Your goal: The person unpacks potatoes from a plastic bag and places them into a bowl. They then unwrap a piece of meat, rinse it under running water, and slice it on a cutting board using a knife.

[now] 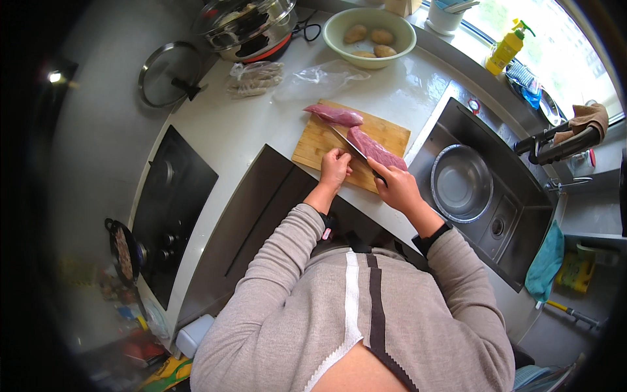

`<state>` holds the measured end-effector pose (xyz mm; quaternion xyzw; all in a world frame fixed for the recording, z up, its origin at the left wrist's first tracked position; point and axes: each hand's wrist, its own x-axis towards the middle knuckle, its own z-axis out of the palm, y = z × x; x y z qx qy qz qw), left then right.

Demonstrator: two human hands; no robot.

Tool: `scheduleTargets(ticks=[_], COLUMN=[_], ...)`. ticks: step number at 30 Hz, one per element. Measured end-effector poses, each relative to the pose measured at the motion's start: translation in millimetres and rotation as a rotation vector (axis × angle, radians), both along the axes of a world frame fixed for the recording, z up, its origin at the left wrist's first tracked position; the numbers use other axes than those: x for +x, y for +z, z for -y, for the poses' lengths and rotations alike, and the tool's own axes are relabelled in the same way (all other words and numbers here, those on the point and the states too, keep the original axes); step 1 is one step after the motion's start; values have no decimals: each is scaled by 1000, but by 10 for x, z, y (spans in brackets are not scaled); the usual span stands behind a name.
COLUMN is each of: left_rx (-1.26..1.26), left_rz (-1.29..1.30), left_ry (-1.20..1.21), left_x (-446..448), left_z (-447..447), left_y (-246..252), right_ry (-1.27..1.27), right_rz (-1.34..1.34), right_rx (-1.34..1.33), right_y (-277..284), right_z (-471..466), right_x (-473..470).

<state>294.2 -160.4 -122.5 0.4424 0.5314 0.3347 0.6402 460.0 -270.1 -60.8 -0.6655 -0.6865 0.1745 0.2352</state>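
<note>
My right hand (pixel 399 188) grips the black handle of a kitchen knife (pixel 349 143), its blade pointing away to the upper left over a wooden cutting board (pixel 313 142). Close by the blade on its left side, my left hand (pixel 335 169) has its fingers curled in; I see nothing in it, though the inside of the fingers is hidden. Two pieces of raw meat lie on the board. One pink piece (pixel 338 115) rests at the far edge, and a longer piece (pixel 374 149) runs along the right side, just beyond the knife.
A stainless sink (pixel 529 235) holds a metal basin (pixel 460 181) on the right. Behind the board are plastic bags (pixel 257 78), a pale green bowl (pixel 338 41) with several potatoes, and a steamer (pixel 250 34). A black cooktop (pixel 171 206) with a pan (pixel 122 250) is on the left.
</note>
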Motion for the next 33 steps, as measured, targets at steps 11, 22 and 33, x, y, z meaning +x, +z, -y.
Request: scheduleTargets(ticks=[11, 22, 33], left_rx=[78, -55, -76], left_rz=[92, 106, -291], left_ry=[97, 131, -99], left_x=[92, 51, 137], left_z=[83, -96, -243], left_y=[44, 18, 97], right_ry=[-53, -63, -63], right_rz=[-124, -165, -178], right_rx=[10, 29, 30], right_y=[27, 22, 35], right_z=[-57, 7, -3], right_x=[111, 108, 113])
